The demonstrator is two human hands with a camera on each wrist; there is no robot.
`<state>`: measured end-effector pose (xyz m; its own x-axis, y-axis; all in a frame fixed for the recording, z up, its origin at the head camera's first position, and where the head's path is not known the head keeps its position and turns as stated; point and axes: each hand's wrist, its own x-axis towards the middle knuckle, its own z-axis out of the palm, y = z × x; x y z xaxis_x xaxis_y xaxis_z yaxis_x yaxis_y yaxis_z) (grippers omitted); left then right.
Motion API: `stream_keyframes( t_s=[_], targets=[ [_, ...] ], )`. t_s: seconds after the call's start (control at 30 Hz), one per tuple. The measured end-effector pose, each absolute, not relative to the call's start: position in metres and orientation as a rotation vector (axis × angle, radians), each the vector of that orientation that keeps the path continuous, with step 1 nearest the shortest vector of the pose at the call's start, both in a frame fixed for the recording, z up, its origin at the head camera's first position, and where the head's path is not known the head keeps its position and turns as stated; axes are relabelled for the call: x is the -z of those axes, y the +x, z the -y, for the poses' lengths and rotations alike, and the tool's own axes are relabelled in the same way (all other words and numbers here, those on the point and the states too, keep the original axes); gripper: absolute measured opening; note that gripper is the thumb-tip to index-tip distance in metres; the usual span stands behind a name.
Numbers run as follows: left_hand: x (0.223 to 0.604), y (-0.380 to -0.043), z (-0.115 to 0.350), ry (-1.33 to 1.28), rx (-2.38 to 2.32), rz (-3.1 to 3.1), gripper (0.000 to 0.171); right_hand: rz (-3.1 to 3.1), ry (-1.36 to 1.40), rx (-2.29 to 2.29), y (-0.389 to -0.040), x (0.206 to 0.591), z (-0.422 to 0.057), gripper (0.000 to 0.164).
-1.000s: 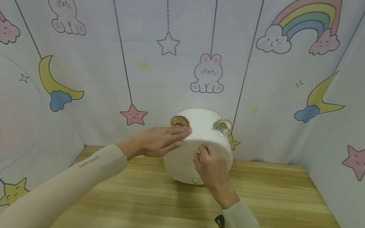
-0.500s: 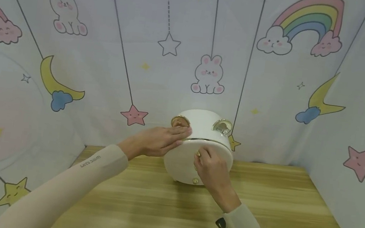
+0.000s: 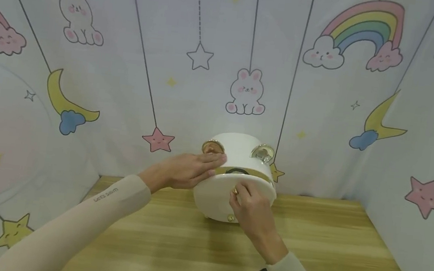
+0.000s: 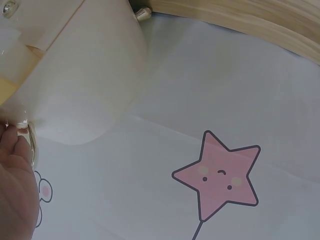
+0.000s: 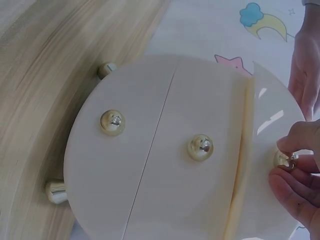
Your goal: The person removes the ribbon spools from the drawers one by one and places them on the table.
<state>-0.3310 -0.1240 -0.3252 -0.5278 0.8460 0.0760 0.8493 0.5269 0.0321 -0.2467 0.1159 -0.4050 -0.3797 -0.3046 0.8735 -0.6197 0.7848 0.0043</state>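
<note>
A white round drawer box (image 3: 239, 149) with gold ear-like rings (image 3: 263, 152) stands at the back of the table. My left hand (image 3: 188, 170) rests, fingers extended, on its upper left beside one ring; in the left wrist view, fingertips (image 4: 21, 147) touch near that ring. My right hand (image 3: 252, 210) pinches the gold knob (image 5: 284, 159) of the top drawer (image 5: 267, 107) between thumb and fingers. That drawer stands partly pulled out, baring a yellowish inside and a dark curved thing (image 3: 237, 171). Two lower drawers, with a middle knob (image 5: 200, 147) and bottom knob (image 5: 112, 122), are closed.
The wooden table (image 3: 170, 247) extends in front of the box. Cloth walls (image 3: 204, 107) printed with rabbits, stars and rainbows enclose the back and both sides. Small gold feet (image 5: 56, 191) support the box.
The top drawer has come out toward me with my right hand on its knob, opening a widening gap under the box's top. My left hand has stayed in place.
</note>
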Motion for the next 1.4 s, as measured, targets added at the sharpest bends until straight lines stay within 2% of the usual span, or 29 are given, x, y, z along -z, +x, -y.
stream_keyframes(
  t_s=[0.33, 0.87, 1.17, 1.4],
  targets=[
    [0.328, -0.330, 0.124, -1.495, 0.083, 2.684, 0.055, 1.974, 0.691, -0.412, -0.237, 0.407, -0.116, 0.018],
    [0.330, -0.329, 0.123, -1.468, 0.108, 2.699, 0.056, 1.967, 0.706, -0.412, -0.219, 0.407, -0.115, 0.025],
    [0.331, -0.330, 0.124, -1.460, 0.103, 2.700, 0.056, 1.950, 0.714, -0.453, -0.208, 0.408, -0.113, 0.016],
    [0.332, -0.330, 0.124, -1.471, 0.125, 2.688, 0.056, 1.934, 0.699, -0.471, -0.201, 0.408, -0.113, 0.017]
  ],
)
